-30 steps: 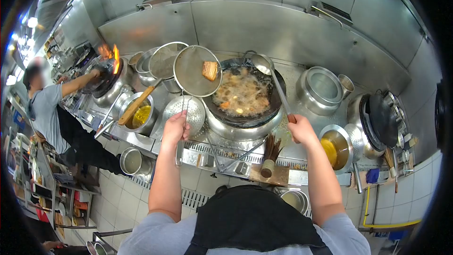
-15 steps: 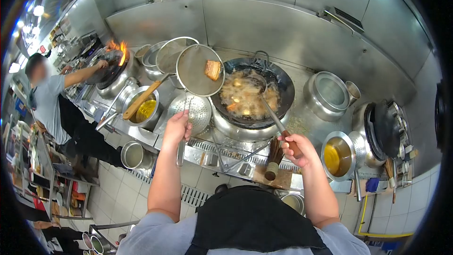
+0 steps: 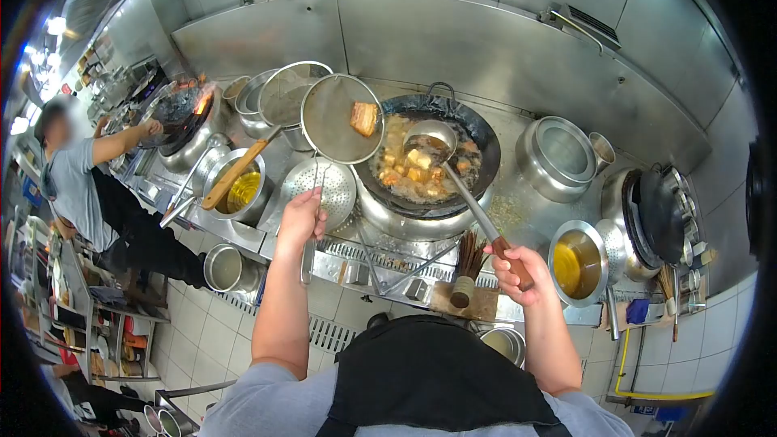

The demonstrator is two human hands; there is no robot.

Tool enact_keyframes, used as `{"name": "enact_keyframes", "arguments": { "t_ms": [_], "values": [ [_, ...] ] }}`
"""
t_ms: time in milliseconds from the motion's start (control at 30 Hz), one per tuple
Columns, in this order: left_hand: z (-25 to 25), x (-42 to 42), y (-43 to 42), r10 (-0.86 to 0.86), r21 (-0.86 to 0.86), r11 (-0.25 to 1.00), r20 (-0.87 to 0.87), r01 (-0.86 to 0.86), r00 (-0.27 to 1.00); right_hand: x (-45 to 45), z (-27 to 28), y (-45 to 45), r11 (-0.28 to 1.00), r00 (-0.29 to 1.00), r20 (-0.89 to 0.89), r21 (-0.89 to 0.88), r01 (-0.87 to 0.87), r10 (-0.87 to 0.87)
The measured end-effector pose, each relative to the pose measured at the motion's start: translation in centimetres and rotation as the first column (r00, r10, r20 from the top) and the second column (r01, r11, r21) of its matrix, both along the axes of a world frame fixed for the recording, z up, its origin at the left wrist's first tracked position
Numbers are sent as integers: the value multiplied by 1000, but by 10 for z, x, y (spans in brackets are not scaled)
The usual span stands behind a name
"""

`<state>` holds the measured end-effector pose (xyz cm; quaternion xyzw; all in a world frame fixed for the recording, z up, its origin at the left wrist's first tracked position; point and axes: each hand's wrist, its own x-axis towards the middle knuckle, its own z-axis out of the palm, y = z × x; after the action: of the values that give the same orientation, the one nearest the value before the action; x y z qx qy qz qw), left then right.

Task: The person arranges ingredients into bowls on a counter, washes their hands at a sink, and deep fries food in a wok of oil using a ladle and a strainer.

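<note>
My left hand (image 3: 302, 217) is closed round the metal handle of a round mesh strainer (image 3: 328, 133), held level beside the wok. One browned block of food (image 3: 363, 119) lies on its mesh. With my right hand (image 3: 520, 273) I grip the wooden handle of a ladle (image 3: 477, 209). The ladle's bowl is in the black wok (image 3: 486, 125), among bubbling oil and several pale and golden food pieces (image 3: 405, 176); a piece shows at the bowl's lower edge. Below the strainer lies a perforated skimmer (image 3: 340, 198).
At left stands an oil pot (image 3: 261, 194) with a wooden-handled strainer (image 3: 243, 167) across it. Another oil bowl (image 3: 595, 255) and a lidded pot (image 3: 544, 178) are at right. A bamboo brush (image 3: 468, 263) rests at the front edge. A co-worker (image 3: 73, 158) handles a flaming wok.
My right hand has moved slightly right and down, drawing the ladle toward me. Its bowl shows more clearly, and the bubbling looks weaker. The strainer stays nearly in place.
</note>
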<state>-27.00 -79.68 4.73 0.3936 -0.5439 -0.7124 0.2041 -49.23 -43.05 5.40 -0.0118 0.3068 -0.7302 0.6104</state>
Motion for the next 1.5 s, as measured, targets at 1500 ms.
{"name": "enact_keyframes", "arguments": {
  "t_ms": [1500],
  "values": [
    [7, 41, -5, 108, -5, 994, -50, -109, 993, 18, -26, -34, 982, 969, -159, 61, -179, 187]
  ]
}}
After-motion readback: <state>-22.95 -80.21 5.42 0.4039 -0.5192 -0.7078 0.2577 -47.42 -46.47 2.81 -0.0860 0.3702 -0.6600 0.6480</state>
